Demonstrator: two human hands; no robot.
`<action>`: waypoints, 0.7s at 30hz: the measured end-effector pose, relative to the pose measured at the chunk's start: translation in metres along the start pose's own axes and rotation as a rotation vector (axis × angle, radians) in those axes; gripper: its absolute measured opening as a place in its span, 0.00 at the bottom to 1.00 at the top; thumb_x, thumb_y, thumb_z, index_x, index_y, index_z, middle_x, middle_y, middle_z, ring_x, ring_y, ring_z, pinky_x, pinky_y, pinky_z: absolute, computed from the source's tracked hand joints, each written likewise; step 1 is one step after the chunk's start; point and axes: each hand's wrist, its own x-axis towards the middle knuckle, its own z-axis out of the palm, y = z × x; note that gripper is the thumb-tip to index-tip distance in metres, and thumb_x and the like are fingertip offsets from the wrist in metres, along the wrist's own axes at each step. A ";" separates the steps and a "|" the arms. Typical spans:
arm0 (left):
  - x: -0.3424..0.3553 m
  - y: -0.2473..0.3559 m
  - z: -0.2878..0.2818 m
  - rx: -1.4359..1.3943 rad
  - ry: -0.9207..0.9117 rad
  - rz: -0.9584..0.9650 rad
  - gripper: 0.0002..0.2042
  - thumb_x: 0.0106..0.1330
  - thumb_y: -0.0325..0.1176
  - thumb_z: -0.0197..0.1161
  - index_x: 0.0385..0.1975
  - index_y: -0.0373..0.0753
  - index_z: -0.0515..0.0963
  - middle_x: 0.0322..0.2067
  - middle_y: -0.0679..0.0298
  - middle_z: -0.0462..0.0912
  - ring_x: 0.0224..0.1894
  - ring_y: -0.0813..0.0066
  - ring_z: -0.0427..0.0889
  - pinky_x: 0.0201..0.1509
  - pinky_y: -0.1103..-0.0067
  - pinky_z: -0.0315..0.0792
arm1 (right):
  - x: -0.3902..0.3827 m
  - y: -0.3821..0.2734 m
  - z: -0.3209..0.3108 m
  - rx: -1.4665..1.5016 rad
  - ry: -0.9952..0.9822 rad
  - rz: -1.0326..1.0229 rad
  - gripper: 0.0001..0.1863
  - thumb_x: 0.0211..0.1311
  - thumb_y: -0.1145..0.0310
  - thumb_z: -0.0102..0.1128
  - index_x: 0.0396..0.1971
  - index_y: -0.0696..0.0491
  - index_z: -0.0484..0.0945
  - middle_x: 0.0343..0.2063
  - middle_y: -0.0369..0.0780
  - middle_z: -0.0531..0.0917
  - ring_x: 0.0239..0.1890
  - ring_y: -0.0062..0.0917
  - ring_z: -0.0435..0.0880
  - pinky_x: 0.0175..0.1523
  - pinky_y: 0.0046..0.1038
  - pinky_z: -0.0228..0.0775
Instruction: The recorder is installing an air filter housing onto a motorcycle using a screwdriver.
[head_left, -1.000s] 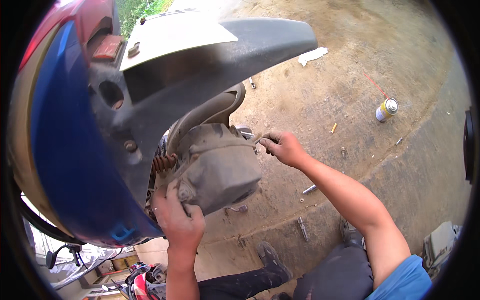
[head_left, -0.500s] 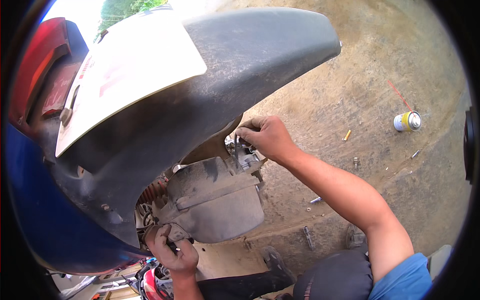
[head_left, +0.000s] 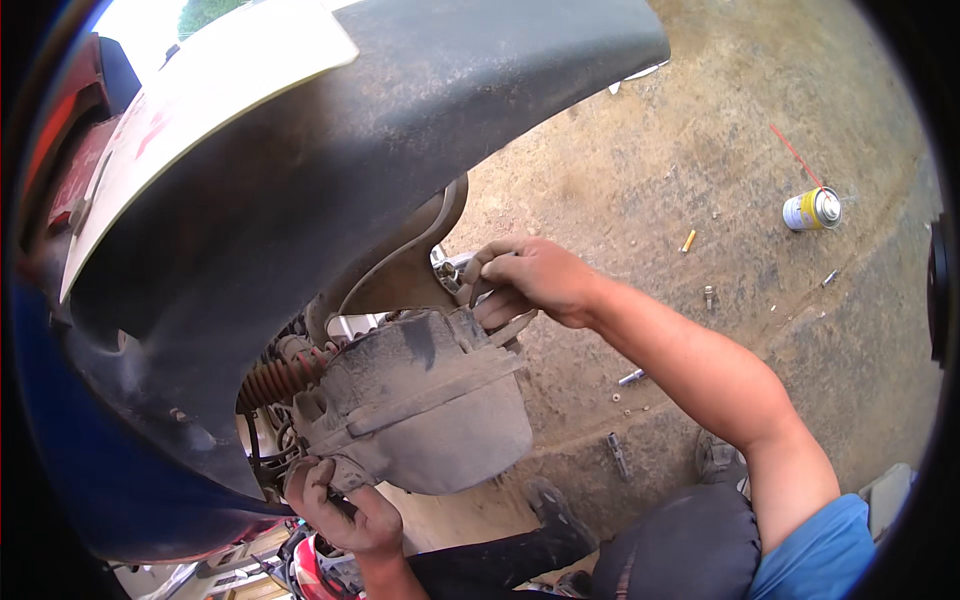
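Observation:
A dusty grey plastic air filter box (head_left: 440,420) sits beneath the black rear mudguard (head_left: 330,180) of a motor scooter. My left hand (head_left: 345,512) is closed on the box's near left corner, thumb and fingers pressed to its edge. At the far right end of the box, my right hand (head_left: 530,283) has its fingers curled round a thin dark tube (head_left: 482,290), partly hidden by the fingers. Metal parts show just beyond that hand. Left of the box, a reddish coil spring (head_left: 275,383) is visible.
A white number plate (head_left: 220,100) covers part of the mudguard. On the dirt floor stands a yellow and white spray can (head_left: 812,210) with a red straw. Nearby lie a yellow cylinder (head_left: 688,241), a bolt (head_left: 709,297) and a metal socket (head_left: 619,455). Blue bodywork (head_left: 90,460) rises at left.
The view has shifted, and the mudguard sits higher and farther left. More of the spring and box shows. My right fingers have curled further round the box's far end; my left hand keeps its grip.

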 end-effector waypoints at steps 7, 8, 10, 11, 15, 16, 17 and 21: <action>-0.005 -0.003 0.002 -0.042 0.048 -0.030 0.14 0.61 0.17 0.50 0.46 0.30 0.74 0.48 0.48 0.75 0.55 0.48 0.76 0.67 0.56 0.68 | -0.010 0.026 -0.014 0.018 0.000 0.058 0.11 0.67 0.81 0.59 0.46 0.65 0.84 0.42 0.44 0.88 0.44 0.26 0.90 0.54 0.27 0.82; -0.006 -0.004 0.002 -0.050 0.055 -0.035 0.14 0.61 0.17 0.50 0.46 0.30 0.74 0.48 0.48 0.75 0.54 0.48 0.76 0.67 0.55 0.68 | -0.008 0.026 -0.011 0.035 -0.042 0.008 0.11 0.67 0.81 0.59 0.46 0.65 0.84 0.42 0.44 0.88 0.44 0.26 0.90 0.54 0.27 0.82; -0.008 -0.004 0.002 -0.054 0.054 -0.037 0.14 0.61 0.16 0.49 0.46 0.31 0.74 0.47 0.48 0.75 0.54 0.48 0.76 0.67 0.55 0.68 | -0.004 0.020 -0.001 0.101 -0.078 -0.221 0.10 0.71 0.79 0.58 0.47 0.65 0.81 0.45 0.45 0.86 0.50 0.27 0.89 0.59 0.27 0.83; -0.008 -0.004 0.002 -0.076 0.042 -0.023 0.14 0.62 0.16 0.48 0.47 0.29 0.74 0.50 0.48 0.74 0.56 0.50 0.75 0.68 0.57 0.67 | -0.002 0.012 0.001 0.021 -0.092 -0.253 0.09 0.71 0.79 0.59 0.47 0.65 0.81 0.45 0.45 0.86 0.49 0.25 0.88 0.58 0.27 0.82; -0.007 -0.003 -0.002 -0.065 0.004 -0.023 0.14 0.63 0.16 0.48 0.47 0.27 0.73 0.52 0.48 0.73 0.58 0.53 0.74 0.68 0.61 0.66 | -0.011 -0.019 0.012 0.131 -0.013 -0.161 0.07 0.71 0.77 0.62 0.45 0.63 0.80 0.44 0.45 0.86 0.49 0.25 0.88 0.58 0.27 0.82; -0.005 -0.003 -0.002 -0.071 0.004 -0.016 0.14 0.63 0.16 0.48 0.47 0.27 0.73 0.52 0.48 0.73 0.58 0.53 0.74 0.68 0.61 0.66 | -0.018 -0.025 0.014 0.158 -0.061 -0.230 0.07 0.71 0.77 0.62 0.45 0.63 0.80 0.44 0.45 0.86 0.49 0.25 0.88 0.58 0.27 0.82; -0.004 -0.002 -0.002 -0.065 0.008 -0.002 0.13 0.64 0.17 0.48 0.47 0.28 0.73 0.52 0.48 0.73 0.57 0.53 0.74 0.67 0.61 0.67 | -0.026 -0.029 0.018 0.012 -0.095 -0.323 0.08 0.71 0.77 0.62 0.46 0.64 0.79 0.45 0.45 0.87 0.50 0.25 0.88 0.58 0.28 0.82; -0.003 0.001 0.003 -0.046 0.031 -0.012 0.11 0.68 0.18 0.48 0.48 0.28 0.73 0.51 0.48 0.72 0.56 0.54 0.74 0.66 0.62 0.67 | -0.035 -0.044 0.034 -0.210 -0.151 -0.556 0.10 0.69 0.77 0.61 0.48 0.62 0.80 0.41 0.43 0.89 0.46 0.24 0.89 0.55 0.28 0.83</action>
